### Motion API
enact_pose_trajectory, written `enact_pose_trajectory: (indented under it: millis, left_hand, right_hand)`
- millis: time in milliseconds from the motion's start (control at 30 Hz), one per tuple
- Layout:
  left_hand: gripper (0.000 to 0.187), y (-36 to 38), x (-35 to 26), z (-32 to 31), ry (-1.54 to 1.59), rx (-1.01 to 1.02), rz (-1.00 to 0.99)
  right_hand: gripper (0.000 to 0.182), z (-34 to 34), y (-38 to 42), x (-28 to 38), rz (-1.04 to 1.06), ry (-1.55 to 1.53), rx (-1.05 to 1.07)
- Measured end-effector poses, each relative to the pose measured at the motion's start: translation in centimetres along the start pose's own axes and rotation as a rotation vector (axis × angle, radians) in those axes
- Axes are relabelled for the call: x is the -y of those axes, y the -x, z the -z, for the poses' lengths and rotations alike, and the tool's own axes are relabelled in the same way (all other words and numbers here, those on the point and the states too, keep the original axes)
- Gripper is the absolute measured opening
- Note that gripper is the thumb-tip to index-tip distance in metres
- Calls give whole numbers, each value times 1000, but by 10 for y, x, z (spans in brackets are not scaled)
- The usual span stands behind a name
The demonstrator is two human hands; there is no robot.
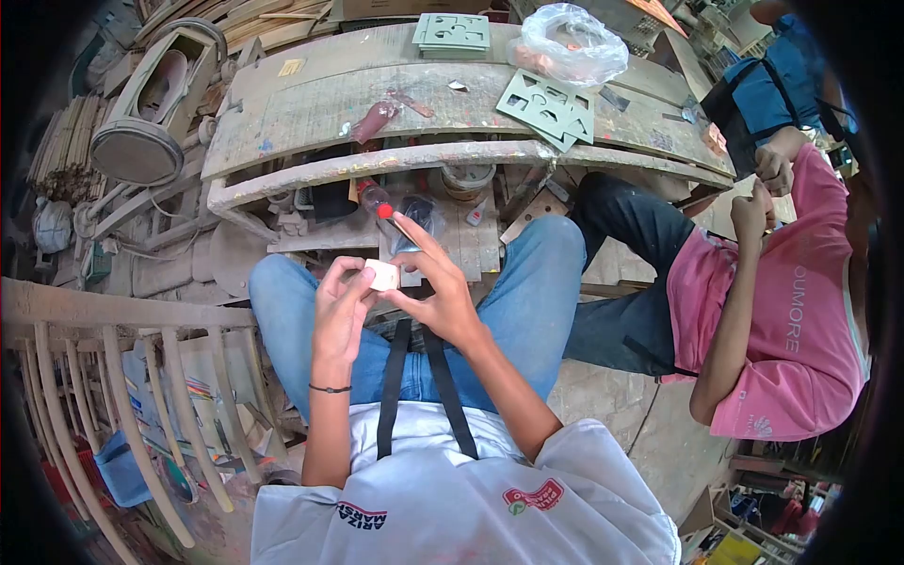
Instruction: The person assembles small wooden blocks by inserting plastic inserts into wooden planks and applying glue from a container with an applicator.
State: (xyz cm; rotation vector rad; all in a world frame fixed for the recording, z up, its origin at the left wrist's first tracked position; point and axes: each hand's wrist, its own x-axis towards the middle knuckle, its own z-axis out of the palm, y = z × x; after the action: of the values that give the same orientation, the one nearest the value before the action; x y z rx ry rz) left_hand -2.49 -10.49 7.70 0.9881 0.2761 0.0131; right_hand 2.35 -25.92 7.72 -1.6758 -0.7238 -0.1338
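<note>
In front of my lap, a small pale block [383, 275], apparently wood, is held up between both hands. My left hand [341, 303] pinches its left side with thumb and fingers. At its right side is my right hand [441, 287], thumb below and a bent finger above the block's edge, its index finger stretched out and upward. Whether something thin and dark lies between the block and the right fingers is hard to make out. Beyond the hands, a clear bottle with a red cap [384, 210] lies under the bench.
A worn wooden bench [311, 99] stands ahead, bearing grey-green cut-out plates [551, 105], another stack of plates [452, 33] and a clear plastic bag [570, 45]. A co-worker in a pink shirt [782, 320] sits close at the right. Wooden slats [122, 315] rise at the left.
</note>
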Motion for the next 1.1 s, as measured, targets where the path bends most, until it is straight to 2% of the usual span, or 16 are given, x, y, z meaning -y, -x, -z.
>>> enact_pose_trajectory:
  millis: [67,167,233,333,400,433,533,667,733,767,867,933,1100]
  left_hand:
    - [14,-3,1,0,-7,-10,46]
    - [12,0,1,0,-28,-27,12]
    - [8,1,5,1,-228,-42,-164]
    - [11,3,5,-15,-344,-36,-310]
    - [17,2,7,-16,-451,35,-413]
    - [17,4,5,-17,-449,20,-400]
    - [21,4,3,-16,-722,68,-551]
    - [20,7,-1,-15,-731,77,-567]
    - [22,6,-1,-17,-539,44,-544]
    - [22,7,-3,-18,-540,42,-540]
    - [22,7,-5,-17,-608,34,-556]
    - [21,6,-7,-12,-905,75,-704]
    - [19,9,-11,-20,-955,79,-697]
  right_hand:
    - [36,1,1,-5,-13,8,-15]
    - [35,1,2,-12,-56,-62,-14]
    - [35,1,5,-19,-41,39,-55]
    - [38,2,6,-17,-124,11,-71]
    - [36,1,7,-22,-98,-20,-112]
    - [36,-1,8,-24,-71,-16,-135]
    - [36,-4,9,-23,-86,-77,-148]
    - [38,-7,12,-24,-109,-128,-160]
    - [40,-8,13,-25,-139,-193,-157]
    - [40,-9,13,-25,-144,-195,-156]
    - [40,-8,13,-23,-145,-191,-136]
    - [40,-8,12,-21,-112,-165,-130]
    - [38,-8,11,-23,-99,-136,-137]
